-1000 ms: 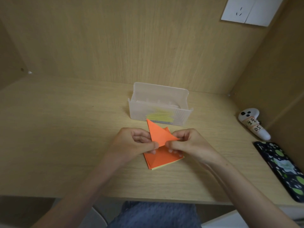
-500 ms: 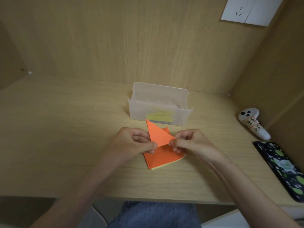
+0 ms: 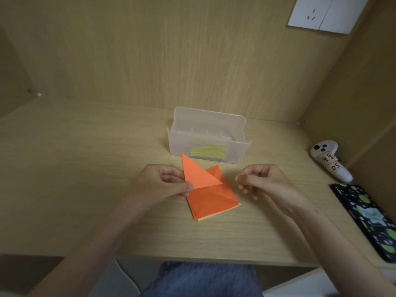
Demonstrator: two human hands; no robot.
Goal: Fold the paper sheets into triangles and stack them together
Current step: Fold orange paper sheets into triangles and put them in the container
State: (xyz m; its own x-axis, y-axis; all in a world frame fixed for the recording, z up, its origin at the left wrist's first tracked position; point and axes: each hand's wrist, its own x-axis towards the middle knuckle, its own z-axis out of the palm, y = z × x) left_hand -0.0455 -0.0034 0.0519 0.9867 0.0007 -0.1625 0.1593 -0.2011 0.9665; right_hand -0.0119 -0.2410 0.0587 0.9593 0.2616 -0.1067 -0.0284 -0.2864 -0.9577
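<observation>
Orange triangle (image 3: 198, 175) is pinched at its left edge by the left hand (image 3: 162, 185), lifted just above the stack (image 3: 212, 202) and pointing up-left toward the box (image 3: 207, 136). Right of the stack, the right hand (image 3: 263, 181) hangs loosely curled, holding nothing. The stack lies directly under the triangle, nearer the left hand.

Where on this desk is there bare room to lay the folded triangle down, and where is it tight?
Bare desk spreads wide on the left, beyond the left hand holding the orange triangle. A bare strip runs along the near edge, below the orange paper stack. Crowded: the clear box just behind the stack, and the controller and patterned phone at right.
</observation>
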